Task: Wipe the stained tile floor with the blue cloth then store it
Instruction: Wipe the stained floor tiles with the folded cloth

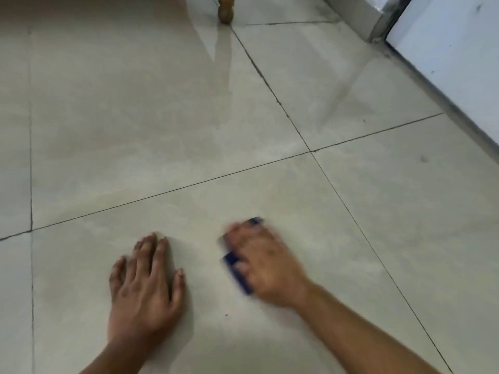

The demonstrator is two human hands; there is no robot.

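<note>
On the tile floor (189,117), the right hand (266,261) presses the blue cloth (236,268) mid-wipe, left hand (144,287) flat with fingers spread; storing is not yet done.

Pale grey tile floor (162,117): glossy, smooth, dark grout lines. Dark blue cloth (237,273): matt fabric. Turned wooden furniture leg (226,9): varnished.

floor (162,117): large glossy pale grey-beige tiles, dark grout lines, small dark specks | furniture: turned wooden leg (226,9) standing at top centre, mirrored in the sheen | wall (459,49): white, upper right, scuffed, grimy along base | light: soft, diffuse
</note>
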